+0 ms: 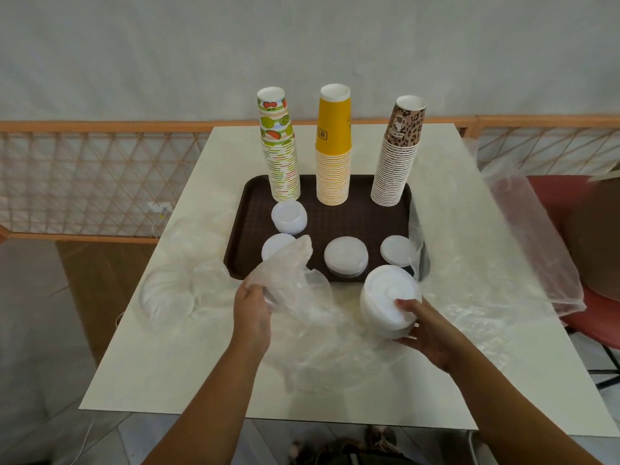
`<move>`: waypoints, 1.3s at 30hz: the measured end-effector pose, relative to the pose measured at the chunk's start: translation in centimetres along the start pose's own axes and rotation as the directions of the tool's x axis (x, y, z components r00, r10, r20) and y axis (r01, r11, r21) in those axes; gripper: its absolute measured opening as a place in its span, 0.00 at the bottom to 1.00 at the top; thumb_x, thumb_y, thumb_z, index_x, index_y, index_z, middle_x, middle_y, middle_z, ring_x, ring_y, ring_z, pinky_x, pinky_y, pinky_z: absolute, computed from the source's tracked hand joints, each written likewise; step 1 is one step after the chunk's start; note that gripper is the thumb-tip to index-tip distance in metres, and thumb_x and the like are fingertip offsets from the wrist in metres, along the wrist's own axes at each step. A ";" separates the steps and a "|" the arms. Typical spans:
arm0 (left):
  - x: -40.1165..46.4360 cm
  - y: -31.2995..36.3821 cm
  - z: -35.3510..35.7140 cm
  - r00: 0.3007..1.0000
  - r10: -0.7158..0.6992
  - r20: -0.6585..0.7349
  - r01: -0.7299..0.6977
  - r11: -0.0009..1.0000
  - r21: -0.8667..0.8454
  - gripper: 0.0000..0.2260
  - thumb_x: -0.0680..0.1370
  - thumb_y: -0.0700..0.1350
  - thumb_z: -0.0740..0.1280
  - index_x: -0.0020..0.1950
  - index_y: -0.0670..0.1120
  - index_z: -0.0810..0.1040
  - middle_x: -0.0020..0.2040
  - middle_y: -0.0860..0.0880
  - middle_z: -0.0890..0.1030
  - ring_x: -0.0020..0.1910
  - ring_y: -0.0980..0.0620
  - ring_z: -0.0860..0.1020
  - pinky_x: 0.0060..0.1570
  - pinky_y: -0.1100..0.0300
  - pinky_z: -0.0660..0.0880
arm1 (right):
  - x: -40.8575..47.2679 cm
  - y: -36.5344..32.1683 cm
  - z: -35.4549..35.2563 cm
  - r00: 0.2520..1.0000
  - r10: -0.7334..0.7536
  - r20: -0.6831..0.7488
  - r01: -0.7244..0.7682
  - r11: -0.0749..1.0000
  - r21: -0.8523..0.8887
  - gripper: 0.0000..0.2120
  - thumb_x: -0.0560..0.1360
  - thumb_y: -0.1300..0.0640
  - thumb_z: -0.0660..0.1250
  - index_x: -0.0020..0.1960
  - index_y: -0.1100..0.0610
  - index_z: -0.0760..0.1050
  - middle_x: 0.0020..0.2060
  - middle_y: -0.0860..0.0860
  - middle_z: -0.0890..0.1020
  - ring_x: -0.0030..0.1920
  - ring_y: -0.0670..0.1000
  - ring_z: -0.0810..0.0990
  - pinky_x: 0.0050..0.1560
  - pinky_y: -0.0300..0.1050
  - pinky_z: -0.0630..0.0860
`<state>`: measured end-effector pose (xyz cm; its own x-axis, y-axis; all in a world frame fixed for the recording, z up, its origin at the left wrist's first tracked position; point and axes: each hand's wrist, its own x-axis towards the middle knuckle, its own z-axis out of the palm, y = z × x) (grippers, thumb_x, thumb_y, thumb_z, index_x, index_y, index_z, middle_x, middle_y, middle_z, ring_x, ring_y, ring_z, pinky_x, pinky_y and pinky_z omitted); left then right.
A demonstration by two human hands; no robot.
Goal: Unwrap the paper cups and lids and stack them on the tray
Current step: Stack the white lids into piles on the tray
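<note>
Looking down from your head camera, you grasp a stack of white plastic lids with your right hand, fingers curled round its side, just in front of the dark brown plastic tray. Your left hand pinches a crumpled clear plastic wrapper at the tray's near left corner. On the tray stand three tall stacks of paper cups: fruit-printed, yellow and leopard-printed. Before them lie four small piles of white lids. More clear wrapping is spread over the white square table.
</note>
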<state>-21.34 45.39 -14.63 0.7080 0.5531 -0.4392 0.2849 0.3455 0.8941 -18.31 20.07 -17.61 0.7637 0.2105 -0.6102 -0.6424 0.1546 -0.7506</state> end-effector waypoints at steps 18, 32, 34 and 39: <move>-1.8 0.2 0.3 0.997 0.066 0.030 -0.068 0.994 0.085 0.09 0.82 0.40 0.57 0.59 0.48 0.73 0.52 0.50 0.76 0.55 0.50 0.74 0.56 0.57 0.70 | -1.3 0.6 1.2 0.922 -0.298 -0.247 0.277 0.954 -0.117 0.14 0.78 0.54 0.63 0.63 0.50 0.71 0.55 0.45 0.77 0.57 0.50 0.73 0.58 0.47 0.66; -1.9 1.5 -0.5 0.978 -0.022 0.208 0.045 0.994 -0.103 0.12 0.81 0.38 0.57 0.62 0.43 0.76 0.53 0.46 0.81 0.53 0.48 0.79 0.54 0.55 0.76 | -5.1 0.8 10.0 0.609 -0.754 0.246 0.562 0.191 -0.805 0.43 0.66 0.35 0.68 0.73 0.50 0.56 0.72 0.49 0.61 0.73 0.45 0.56 0.72 0.40 0.57; -1.8 1.6 -0.8 0.956 -0.021 0.292 0.062 0.989 -0.131 0.13 0.81 0.36 0.55 0.61 0.40 0.76 0.51 0.45 0.81 0.50 0.48 0.80 0.49 0.57 0.79 | -3.5 0.7 12.1 0.706 -0.657 0.264 0.460 0.143 -0.876 0.35 0.70 0.42 0.69 0.72 0.52 0.60 0.69 0.51 0.69 0.69 0.48 0.66 0.72 0.49 0.61; 0.1 2.9 -4.9 0.991 0.131 0.040 -0.136 0.971 0.197 0.07 0.78 0.35 0.60 0.53 0.44 0.74 0.49 0.46 0.77 0.54 0.42 0.76 0.46 0.56 0.75 | -3.5 -1.8 12.9 0.846 -0.434 0.309 0.431 0.217 -0.876 0.11 0.80 0.59 0.57 0.60 0.56 0.73 0.51 0.52 0.81 0.51 0.52 0.78 0.56 0.44 0.73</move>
<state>-23.62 50.16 -12.48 0.7644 0.5627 -0.3146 0.3077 0.1105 0.9451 -20.63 31.49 -10.92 0.9053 0.4096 -0.1123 0.2457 -0.7209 -0.6481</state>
